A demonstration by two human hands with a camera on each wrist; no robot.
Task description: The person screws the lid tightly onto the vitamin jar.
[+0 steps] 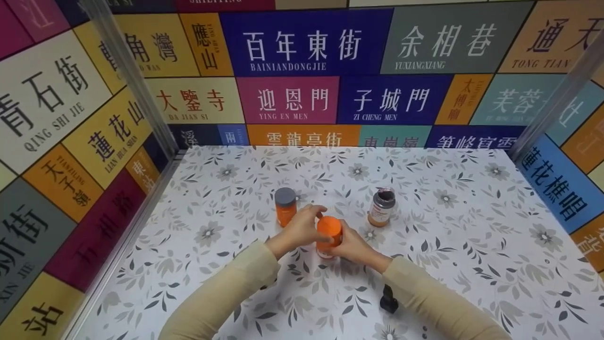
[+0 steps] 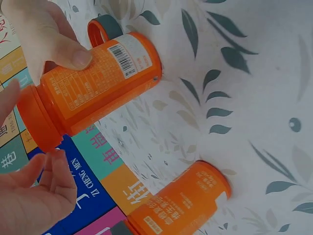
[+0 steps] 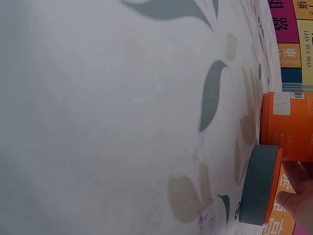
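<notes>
Your right hand [image 1: 353, 246] wraps the orange bottle [image 2: 105, 81] between both hands; your left hand [image 1: 299, 227] curves loosely at its cap [image 2: 38, 120], pinch unclear. Expect light, stiff, slick plastic: hold mid-body. Beside your left hand: a grey-lidded bottle [image 1: 285, 210].

Colourful lettered walls [image 1: 302, 42], white leaf-print tabletop [image 1: 311, 172]

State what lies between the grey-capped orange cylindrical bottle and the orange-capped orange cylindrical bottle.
In the head view, the left hand lies between the grey-capped bottle and the orange-capped bottle.
</notes>
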